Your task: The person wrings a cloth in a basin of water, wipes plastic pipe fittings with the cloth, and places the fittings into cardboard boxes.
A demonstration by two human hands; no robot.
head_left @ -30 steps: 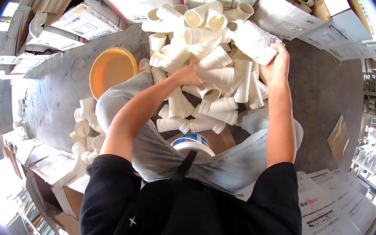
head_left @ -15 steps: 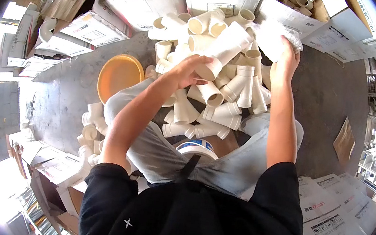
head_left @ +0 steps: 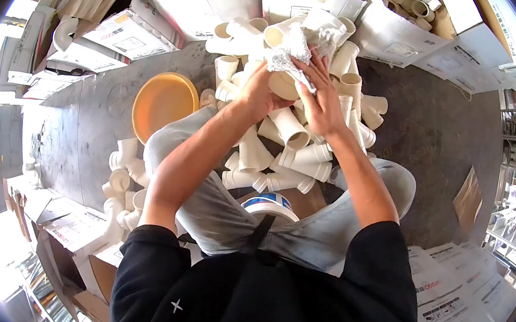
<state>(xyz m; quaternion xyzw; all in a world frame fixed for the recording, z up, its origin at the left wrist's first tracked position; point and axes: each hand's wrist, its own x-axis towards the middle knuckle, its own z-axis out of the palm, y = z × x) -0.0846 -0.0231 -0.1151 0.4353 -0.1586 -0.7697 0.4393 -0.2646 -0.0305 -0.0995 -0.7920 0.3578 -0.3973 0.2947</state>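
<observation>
In the head view, my left hand (head_left: 256,95) is wrapped round the near end of a cream plastic pipe fitting (head_left: 284,86), held above a heap of similar fittings. My right hand (head_left: 323,102) presses crumpled white plastic film (head_left: 291,51) onto the upper side of that fitting, with its fingers over the film. The film and both hands hide much of the fitting. Below them lie a short pipe fitting (head_left: 290,128) and several branched ones (head_left: 253,149).
An orange basin (head_left: 163,109) stands left of the heap. Open cardboard boxes (head_left: 394,36) line the far side, some holding fittings. A white bucket (head_left: 271,206) is between my legs. More fittings (head_left: 121,180) lie at the left, and flattened cartons (head_left: 446,297) at the right.
My right hand has moved left with the plastic film, from beside the heap onto the fitting. My left hand still holds the fitting, its grip now further round the near end.
</observation>
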